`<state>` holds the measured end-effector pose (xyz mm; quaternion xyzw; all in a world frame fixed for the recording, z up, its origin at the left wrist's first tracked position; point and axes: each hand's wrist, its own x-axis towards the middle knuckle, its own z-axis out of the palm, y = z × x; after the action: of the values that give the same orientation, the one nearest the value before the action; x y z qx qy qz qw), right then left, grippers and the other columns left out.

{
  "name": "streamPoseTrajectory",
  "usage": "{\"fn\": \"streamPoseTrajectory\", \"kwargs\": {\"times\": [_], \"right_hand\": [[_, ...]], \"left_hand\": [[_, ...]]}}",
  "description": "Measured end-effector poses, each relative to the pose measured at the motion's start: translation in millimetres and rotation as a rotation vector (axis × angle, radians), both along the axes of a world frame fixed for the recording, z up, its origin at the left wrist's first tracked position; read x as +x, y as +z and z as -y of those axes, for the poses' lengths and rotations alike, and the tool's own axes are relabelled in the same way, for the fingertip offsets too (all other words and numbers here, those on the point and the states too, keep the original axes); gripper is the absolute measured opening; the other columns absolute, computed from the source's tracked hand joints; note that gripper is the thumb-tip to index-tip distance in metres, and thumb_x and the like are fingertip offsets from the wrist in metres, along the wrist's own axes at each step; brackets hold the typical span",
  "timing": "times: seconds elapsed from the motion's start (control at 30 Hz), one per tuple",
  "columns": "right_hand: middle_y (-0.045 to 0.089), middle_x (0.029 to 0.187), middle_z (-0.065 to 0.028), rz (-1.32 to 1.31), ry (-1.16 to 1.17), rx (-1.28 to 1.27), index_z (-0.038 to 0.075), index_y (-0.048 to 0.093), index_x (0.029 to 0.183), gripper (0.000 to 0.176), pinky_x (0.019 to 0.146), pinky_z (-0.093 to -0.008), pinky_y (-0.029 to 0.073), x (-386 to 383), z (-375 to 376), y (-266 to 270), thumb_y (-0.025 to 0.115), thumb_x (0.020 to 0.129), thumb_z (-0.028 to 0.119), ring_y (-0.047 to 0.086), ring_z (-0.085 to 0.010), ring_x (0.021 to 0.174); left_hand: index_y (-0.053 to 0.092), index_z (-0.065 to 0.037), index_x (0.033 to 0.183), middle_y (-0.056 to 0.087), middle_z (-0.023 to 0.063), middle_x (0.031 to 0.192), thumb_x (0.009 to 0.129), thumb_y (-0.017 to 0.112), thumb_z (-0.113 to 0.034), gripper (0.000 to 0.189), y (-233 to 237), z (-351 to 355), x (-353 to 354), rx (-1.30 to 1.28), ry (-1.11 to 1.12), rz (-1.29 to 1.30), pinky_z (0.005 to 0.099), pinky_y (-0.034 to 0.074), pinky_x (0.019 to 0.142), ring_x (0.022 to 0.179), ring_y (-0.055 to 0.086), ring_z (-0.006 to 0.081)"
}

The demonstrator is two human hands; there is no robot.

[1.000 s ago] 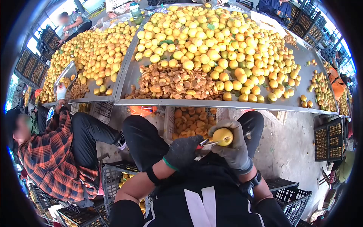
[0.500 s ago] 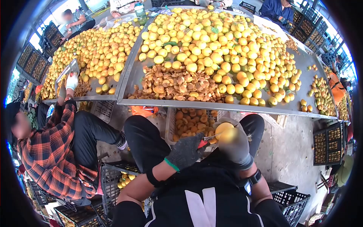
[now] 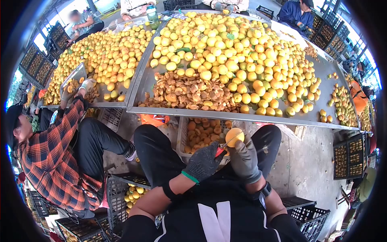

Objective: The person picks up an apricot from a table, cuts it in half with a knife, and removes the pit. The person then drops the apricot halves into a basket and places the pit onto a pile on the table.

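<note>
My left hand [image 3: 202, 163], in a dark grey knit glove with a green cuff, is closed around the red handle of a small knife [image 3: 220, 151]. The thin blade lies against a yellow-orange apricot [image 3: 234, 137]. Wearing a smoother grey glove, my right hand [image 3: 246, 162] holds this apricot up between its fingers, with a watch at the wrist. Both hands are close together above my lap. Just beyond them, between my knees, a light plastic crate [image 3: 180, 135] contains orange fruit halves.
A metal-edged table [image 3: 193, 114] carries a heap of whole apricots [image 3: 242, 52] and a pile of brown pieces [image 3: 189, 90]. At left sits a co-worker in a plaid shirt [image 3: 56, 161]. Black crates stand behind me at left [image 3: 119, 197] and right [image 3: 310, 215].
The apricot and knife have shifted slightly, and my right hand, blurred before, now shows its fingers beneath the fruit. The plaid-shirted co-worker's hands have moved at a scoop-like tray.
</note>
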<state>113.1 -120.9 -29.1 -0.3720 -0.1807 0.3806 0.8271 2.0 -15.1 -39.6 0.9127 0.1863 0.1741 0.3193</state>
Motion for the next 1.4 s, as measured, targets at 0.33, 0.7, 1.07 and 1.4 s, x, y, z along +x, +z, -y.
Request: {"fn": "streamPoseTrajectory", "kwargs": {"times": [0.33, 0.7, 1.07, 1.4], "right_hand": [[0.05, 0.131, -0.0135, 0.327, 0.108, -0.14, 0.002, 0.039, 0.134, 0.047, 0.106, -0.0361, 0.034, 2, 0, 0, 0.054, 0.095, 0.024, 0.047, -0.0224, 0.124], [0.052, 0.124, -0.009, 0.272, 0.1, -0.114, 0.0, 0.039, 0.135, 0.049, 0.103, -0.0358, 0.037, 4, 5, -8, 0.052, 0.096, 0.028, 0.05, -0.0198, 0.116], [0.055, 0.117, -0.007, 0.319, 0.028, -0.224, 0.002, 0.044, 0.128, 0.043, 0.091, -0.0282, 0.045, -7, 6, -10, 0.058, 0.094, 0.024, 0.055, -0.0147, 0.104], [0.06, 0.106, -0.0079, -0.136, 0.169, -0.159, 0.004, 0.044, 0.124, 0.04, 0.072, -0.027, 0.051, -3, 3, -9, 0.059, 0.093, 0.026, 0.06, -0.0153, 0.088]], "left_hand": [[0.057, -0.004, 0.11, 0.062, 0.0195, 0.073, 0.084, 0.062, -0.023, 0.033, -1, -11, -1, 0.117, -0.015, -0.033, 0.0454, 0.049, 0.061, 0.069, 0.063, 0.0357], [0.059, -0.004, 0.102, 0.062, 0.0178, 0.074, 0.083, 0.062, -0.02, 0.025, -6, -12, -11, 0.144, 0.01, -0.034, 0.0457, 0.048, 0.06, 0.068, 0.063, 0.0354], [0.058, -0.007, 0.097, 0.062, 0.0163, 0.074, 0.082, 0.061, -0.018, 0.019, -12, -14, -19, 0.174, -0.01, 0.002, 0.0457, 0.048, 0.058, 0.067, 0.062, 0.0354], [0.058, -0.004, 0.107, 0.064, 0.0156, 0.085, 0.086, 0.057, -0.02, 0.027, -15, -19, -23, 0.129, -0.029, -0.078, 0.044, 0.049, 0.061, 0.074, 0.063, 0.0341]]}}
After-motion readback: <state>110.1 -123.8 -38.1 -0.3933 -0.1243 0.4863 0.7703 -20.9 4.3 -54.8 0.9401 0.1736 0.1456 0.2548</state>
